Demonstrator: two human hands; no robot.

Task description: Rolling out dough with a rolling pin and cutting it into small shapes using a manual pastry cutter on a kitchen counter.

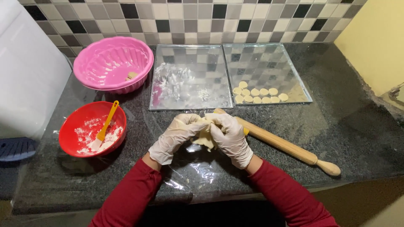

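Both my hands wear thin pale gloves and meet over the front of the dark stone counter. My left hand (174, 136) and my right hand (231, 138) are closed together on a lump of pale dough (205, 135), which is partly hidden by the fingers. A clear plastic sheet (193, 170) lies on the counter under my hands. A wooden rolling pin (286, 146) lies diagonally just behind and to the right of my right hand.
A red bowl (69, 136) with flour and a yellow-handled spatula (105, 126) stands at left. A pink fluted bowl (112, 63) sits behind it. Two mirrored trays stand at the back: the left one (189, 77) floury, the right one (269, 69) holding several small dough discs (259, 96).
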